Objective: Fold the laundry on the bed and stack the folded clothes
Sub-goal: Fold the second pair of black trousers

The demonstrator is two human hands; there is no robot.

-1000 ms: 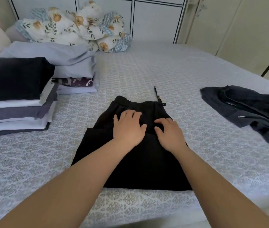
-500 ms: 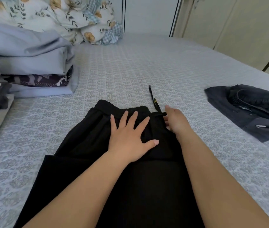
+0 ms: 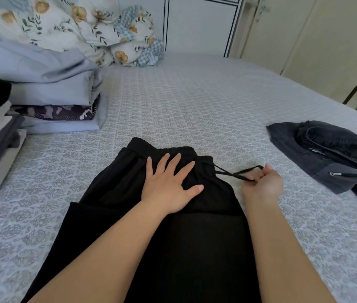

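On bed (image 3: 195,101): left hand (image 3: 168,189) presses black trousers (image 3: 112,186), right hand (image 3: 263,184) pinches drawstring (image 3: 228,172)

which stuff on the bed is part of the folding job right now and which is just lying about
In the job:
- black trousers, pressed flat by the left hand
- drawstring, pinched by the right hand
- dark jacket, unfolded
- folded stacks on the left, where the trousers go

Lying about:
- floral bedding by the headboard
- patterned bedsheet
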